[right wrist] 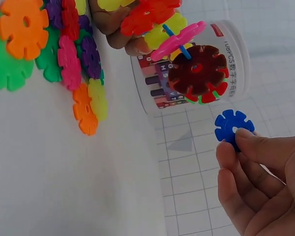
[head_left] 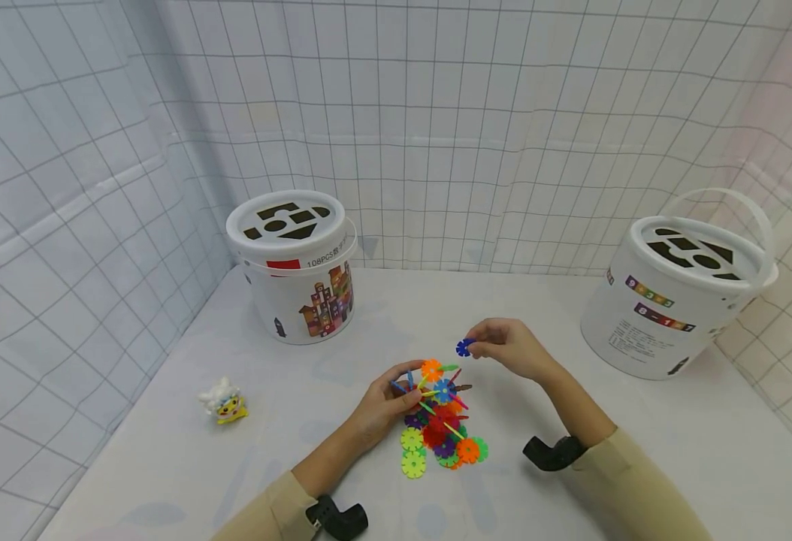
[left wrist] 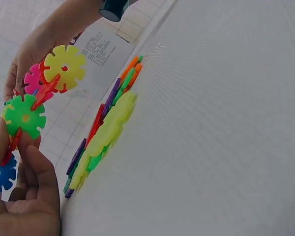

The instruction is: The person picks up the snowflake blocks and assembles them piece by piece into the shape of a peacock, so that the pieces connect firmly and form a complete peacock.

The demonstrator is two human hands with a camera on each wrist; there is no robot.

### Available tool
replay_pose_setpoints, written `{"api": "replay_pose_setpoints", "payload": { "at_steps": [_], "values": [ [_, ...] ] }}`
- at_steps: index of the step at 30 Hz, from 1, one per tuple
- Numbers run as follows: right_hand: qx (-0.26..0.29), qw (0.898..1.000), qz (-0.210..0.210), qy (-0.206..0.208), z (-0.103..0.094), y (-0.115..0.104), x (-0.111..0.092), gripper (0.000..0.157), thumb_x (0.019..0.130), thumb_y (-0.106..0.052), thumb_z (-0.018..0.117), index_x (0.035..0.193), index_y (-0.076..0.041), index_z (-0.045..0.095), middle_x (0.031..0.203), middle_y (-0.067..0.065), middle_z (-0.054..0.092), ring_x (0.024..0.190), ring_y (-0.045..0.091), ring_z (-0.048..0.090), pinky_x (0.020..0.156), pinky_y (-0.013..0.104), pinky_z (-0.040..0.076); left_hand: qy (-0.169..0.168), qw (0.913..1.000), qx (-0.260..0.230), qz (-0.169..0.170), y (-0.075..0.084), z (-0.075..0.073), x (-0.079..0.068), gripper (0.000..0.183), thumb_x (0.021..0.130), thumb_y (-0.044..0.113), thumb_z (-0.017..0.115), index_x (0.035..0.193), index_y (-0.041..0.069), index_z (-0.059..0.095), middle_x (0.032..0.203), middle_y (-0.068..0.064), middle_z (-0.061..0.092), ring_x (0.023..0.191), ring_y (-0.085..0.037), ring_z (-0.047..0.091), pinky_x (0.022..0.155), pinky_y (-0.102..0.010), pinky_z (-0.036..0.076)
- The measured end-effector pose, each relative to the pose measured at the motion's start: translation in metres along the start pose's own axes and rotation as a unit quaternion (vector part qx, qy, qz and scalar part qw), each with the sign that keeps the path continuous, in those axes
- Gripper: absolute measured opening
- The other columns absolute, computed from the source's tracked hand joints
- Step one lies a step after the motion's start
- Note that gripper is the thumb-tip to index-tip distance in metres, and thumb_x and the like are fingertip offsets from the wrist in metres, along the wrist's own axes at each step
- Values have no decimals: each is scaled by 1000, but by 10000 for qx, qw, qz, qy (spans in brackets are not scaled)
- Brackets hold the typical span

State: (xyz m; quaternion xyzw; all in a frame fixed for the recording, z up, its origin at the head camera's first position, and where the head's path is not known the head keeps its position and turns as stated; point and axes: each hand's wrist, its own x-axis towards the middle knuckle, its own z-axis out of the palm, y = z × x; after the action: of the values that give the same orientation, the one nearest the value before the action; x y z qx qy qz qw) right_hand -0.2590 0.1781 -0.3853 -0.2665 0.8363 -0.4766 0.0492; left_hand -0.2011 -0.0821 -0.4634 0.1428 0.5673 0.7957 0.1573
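Note:
My left hand grips a cluster of interlocked, notched snowflake discs, held above the table. Green, yellow, pink, red and blue discs show in it, some joined at right angles. A dark red disc of the cluster faces the right wrist view. Between thumb and finger, my right hand pinches a single blue snowflake disc, apart from the cluster and up to its right. Below the cluster lies a pile of loose-looking discs in yellow, green, orange, red and purple, partly hidden by it in the head view.
A white lidded bucket stands at the back left. Another white bucket, its handle raised, is at the back right. On the left of the table sits a small yellow and white figurine. Grid-patterned cloth encloses the back and sides.

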Motion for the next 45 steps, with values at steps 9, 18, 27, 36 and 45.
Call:
{"api": "replay_pose_setpoints", "payload": {
  "at_steps": [9, 18, 27, 36, 45],
  "values": [
    [374, 9965, -523, -543, 18, -5, 7, 9, 94, -2, 62, 100, 3, 68, 94, 11, 69, 86, 35, 67, 83, 31, 55, -367, 9992, 180, 51, -1, -2, 0, 47, 98, 11, 59, 141, 0, 43, 102, -6, 45, 96, -16, 52, 80, -22, 52],
    [-173, 9974, -618, -321, 29, -3, 6, 8, 94, -5, 64, 97, -2, 71, 93, 4, 70, 85, 20, 66, 86, 36, 54, -588, 9979, 202, 155, -2, -2, -2, 46, 98, 15, 61, 140, 4, 47, 100, -4, 50, 90, -12, 54, 77, -24, 51],
    [-619, 9937, -917, 148, 39, -6, 3, 9, 92, -2, 65, 96, -4, 74, 95, 3, 72, 92, 22, 67, 87, 43, 53, -548, 9985, 52, 85, -3, -4, -2, 44, 99, 12, 58, 140, 4, 47, 108, -5, 50, 99, -13, 54, 87, -25, 49],
    [335, 9983, -440, 169, 34, 8, -3, 23, 96, -6, 61, 116, 5, 65, 110, 16, 68, 93, 25, 68, 87, 36, 54, -419, 9991, -61, -51, -1, -2, 1, 48, 99, 15, 59, 144, 7, 44, 106, -5, 49, 95, -13, 55, 81, -23, 52],
    [-237, 9991, 229, -275, 46, 22, -7, 16, 94, -8, 64, 106, 1, 70, 98, 7, 70, 84, 18, 62, 74, 27, 54, 961, 9947, -352, -63, 4, 1, 2, 43, 97, 3, 58, 138, 0, 46, 92, -6, 48, 81, -15, 51, 73, -21, 51]
  ]
}}
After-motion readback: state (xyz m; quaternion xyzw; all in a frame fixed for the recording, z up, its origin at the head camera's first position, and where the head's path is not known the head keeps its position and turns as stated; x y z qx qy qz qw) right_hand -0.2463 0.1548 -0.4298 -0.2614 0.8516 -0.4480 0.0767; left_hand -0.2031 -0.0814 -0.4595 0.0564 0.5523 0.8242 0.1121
